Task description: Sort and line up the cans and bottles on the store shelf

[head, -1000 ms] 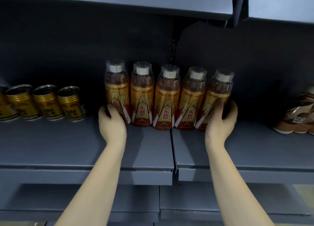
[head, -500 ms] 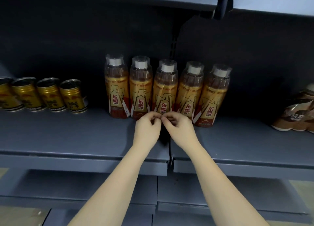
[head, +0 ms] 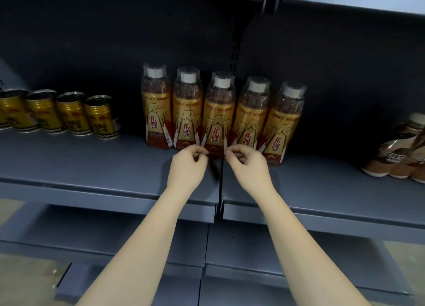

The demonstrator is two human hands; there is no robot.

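Observation:
Several amber drink bottles with white caps stand in a tight row at the back of the grey shelf. The middle bottle sits over the seam between two shelf boards. My left hand has curled fingers, and its fingertips pinch the left side of that bottle's base. My right hand mirrors it, fingers curled, fingertips on the right side of the same base. Several gold cans stand in a row at the left.
Brown coffee bottles stand at the shelf's far right. A black slotted upright runs up the back wall behind the bottles. Another shelf hangs overhead and a lower shelf lies beneath. Bare shelf shows in front of the cans.
My hands left the two outer bottles, came together in front of the middle bottle, and have now parted slightly to either side of its base. The row stands straighter and tighter.

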